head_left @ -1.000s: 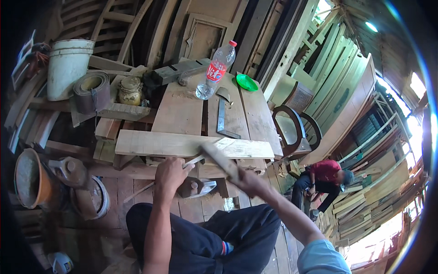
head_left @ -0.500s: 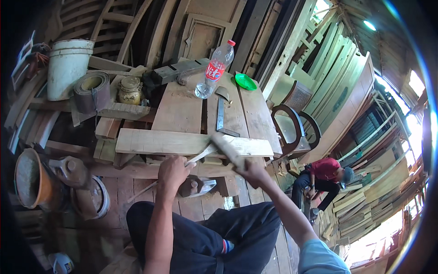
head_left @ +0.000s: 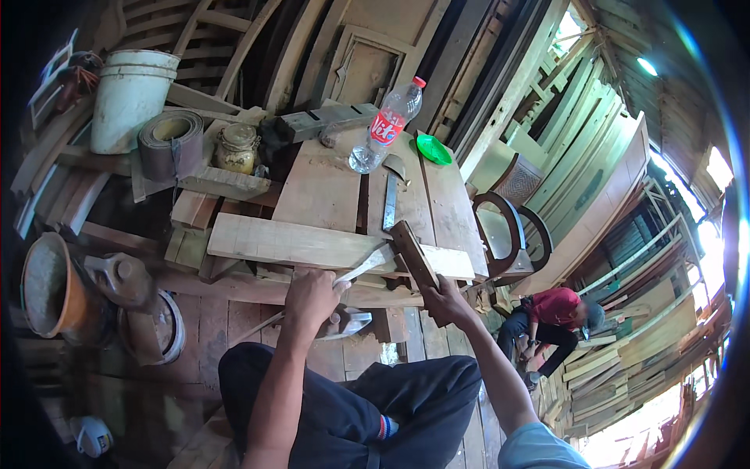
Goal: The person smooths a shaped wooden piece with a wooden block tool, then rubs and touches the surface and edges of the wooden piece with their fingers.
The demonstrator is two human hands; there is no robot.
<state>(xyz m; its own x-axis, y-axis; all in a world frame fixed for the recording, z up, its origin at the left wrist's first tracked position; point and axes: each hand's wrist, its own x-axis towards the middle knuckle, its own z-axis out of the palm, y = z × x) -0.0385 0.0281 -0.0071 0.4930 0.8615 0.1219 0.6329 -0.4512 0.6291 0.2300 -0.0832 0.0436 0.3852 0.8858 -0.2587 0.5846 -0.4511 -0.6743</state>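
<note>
My left hand [head_left: 310,297] is closed around a pale spatula-like blade [head_left: 363,264] that widens toward its far end. In my right hand [head_left: 448,302] is a dark brown wooden bar [head_left: 416,256], held at its near end and slanting away to the upper left. The wide end of the blade reaches the side of the bar; whether they touch I cannot tell. Beneath and behind both lies a light wooden plank [head_left: 289,241] across the near end of a plank bench [head_left: 316,191]. A metal-bladed square [head_left: 389,202] lies beyond it.
On the bench stand a clear plastic bottle [head_left: 387,125] with a red cap and a green dish [head_left: 433,149]. To the left are a white bucket [head_left: 131,102], a roll of sandpaper [head_left: 170,147], a jar [head_left: 236,148] and an orange bucket [head_left: 58,289]. A person in red [head_left: 553,316] sits at right.
The wooden bar, blurred before, has moved slightly right and now shows sharply. My left hand and the blade have also shifted a little right. The whole view has shifted somewhat.
</note>
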